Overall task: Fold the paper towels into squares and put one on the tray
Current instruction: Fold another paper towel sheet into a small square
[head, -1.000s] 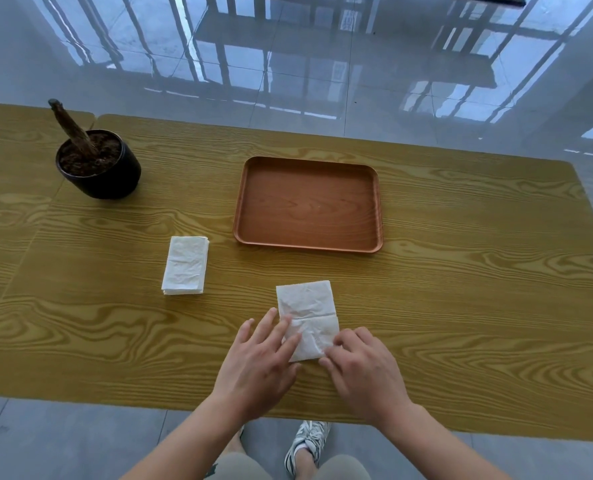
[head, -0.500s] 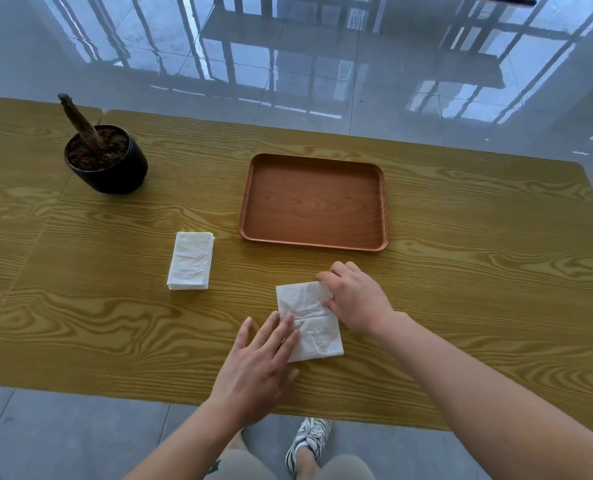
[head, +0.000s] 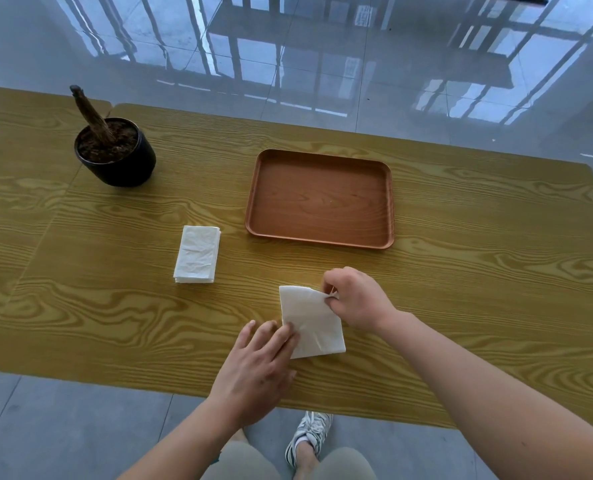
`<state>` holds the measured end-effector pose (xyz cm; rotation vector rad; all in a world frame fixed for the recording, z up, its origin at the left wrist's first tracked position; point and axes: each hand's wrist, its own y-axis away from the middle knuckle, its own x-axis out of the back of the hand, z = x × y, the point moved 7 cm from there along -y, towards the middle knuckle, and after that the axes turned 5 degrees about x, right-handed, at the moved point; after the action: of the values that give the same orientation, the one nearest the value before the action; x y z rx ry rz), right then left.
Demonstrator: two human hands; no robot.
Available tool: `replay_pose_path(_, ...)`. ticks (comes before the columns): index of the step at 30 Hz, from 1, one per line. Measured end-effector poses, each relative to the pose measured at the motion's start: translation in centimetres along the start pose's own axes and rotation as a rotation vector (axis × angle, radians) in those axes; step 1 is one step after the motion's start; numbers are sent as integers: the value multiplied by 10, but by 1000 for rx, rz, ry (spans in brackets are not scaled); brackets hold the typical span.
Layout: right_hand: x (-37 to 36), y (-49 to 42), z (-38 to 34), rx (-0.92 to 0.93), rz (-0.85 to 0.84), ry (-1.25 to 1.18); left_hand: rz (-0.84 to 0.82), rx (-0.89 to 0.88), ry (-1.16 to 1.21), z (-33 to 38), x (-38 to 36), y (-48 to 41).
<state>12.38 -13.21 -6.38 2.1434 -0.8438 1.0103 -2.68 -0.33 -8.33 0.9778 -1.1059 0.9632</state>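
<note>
Paper towel (head: pixel 310 323) flat on table (head: pixel 461 306) near tray (head: pixel 319 199) — right hand (head: pixel 355 297) pinching its far corner, seemingly lifted, left hand (head: pixel 257 368) with straight fingers pressing its near-left edge.

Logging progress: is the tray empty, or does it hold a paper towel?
Empty: the tray shows only bare wood. The paper towel being folded and the towel stack both lie on the table outside it.
</note>
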Motion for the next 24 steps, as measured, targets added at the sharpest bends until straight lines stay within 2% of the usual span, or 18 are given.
replay_pose_path(10,-8,41,-13,80,65,-72,23,94,56,-2,-1,2)
replay_pose_path(18,-16,54,-9,94,88,-58,204,247,369,-19,9,0)
replay_pose_path(24,-16,59,-12,119,125,-24,177,240,270,-12,15,-8)
